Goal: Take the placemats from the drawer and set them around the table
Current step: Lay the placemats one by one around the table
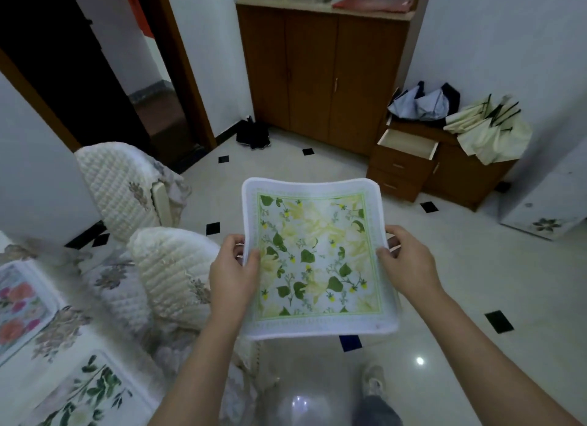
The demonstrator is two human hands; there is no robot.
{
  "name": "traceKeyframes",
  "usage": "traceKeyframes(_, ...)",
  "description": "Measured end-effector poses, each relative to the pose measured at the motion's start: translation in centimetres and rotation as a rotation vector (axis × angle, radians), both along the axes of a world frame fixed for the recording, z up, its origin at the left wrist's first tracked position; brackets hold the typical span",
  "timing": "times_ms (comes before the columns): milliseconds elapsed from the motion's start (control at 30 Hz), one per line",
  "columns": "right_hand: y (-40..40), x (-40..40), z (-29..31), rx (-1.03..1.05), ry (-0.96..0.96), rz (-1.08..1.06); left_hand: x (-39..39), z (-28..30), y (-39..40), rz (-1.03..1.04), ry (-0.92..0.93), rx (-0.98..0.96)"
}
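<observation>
A square white placemat (pixel 314 254) with green leaves and yellow flowers is held flat in the air over the floor. My left hand (pixel 233 273) pinches its left edge, thumb on top. My right hand (pixel 406 263) pinches the right edge the same way. At the far left the table (pixel 60 336), under a floral cloth, carries a placemat with pink flowers (pixel 19 305) and a placemat with green leaves (pixel 85 394). The drawer (pixel 409 146) stands pulled open in a low wooden chest at the back right.
Two chairs with quilted cream covers (pixel 171 267) (pixel 117 184) stand by the table to my left. A tall wooden cabinet (pixel 317 73) lines the back wall. Folded umbrellas (pixel 489 127) lie on the chest. A dark doorway (pixel 63 76) opens at the left. My shoe (pixel 373 384) shows below.
</observation>
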State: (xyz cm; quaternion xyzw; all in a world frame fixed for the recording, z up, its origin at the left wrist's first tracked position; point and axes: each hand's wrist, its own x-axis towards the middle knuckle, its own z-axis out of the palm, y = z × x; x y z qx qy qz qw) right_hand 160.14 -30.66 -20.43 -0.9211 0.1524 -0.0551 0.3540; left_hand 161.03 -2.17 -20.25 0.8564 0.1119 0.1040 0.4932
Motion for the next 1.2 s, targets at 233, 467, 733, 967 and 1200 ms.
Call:
traceKeyframes(233,-2.5,8.5,-2.5,0.112,0.047,-0.03,8.9,0.0,-2.3,0.005,-0.039,0.026)
traceKeyframes(467,-4.5,21.7,-3.2,0.187,0.055,0.146,19.3,2.5,-6.1,0.112,-0.107,0.042)
traceKeyframes(733,-2.2,35.1,-0.2,0.026,-0.006,0.51,27.4,3.3,-4.0,0.191,-0.01,0.255)
traceKeyframes(967,3.4,46.8,2.1,-0.196,-0.162,0.764,37.1,3.4,-0.3,0.32,0.064,0.42)
traceKeyframes(1200,8.5,59.0,4.9,-0.376,-0.194,0.79,51.7,3.0,3.0,0.25,0.106,0.536)
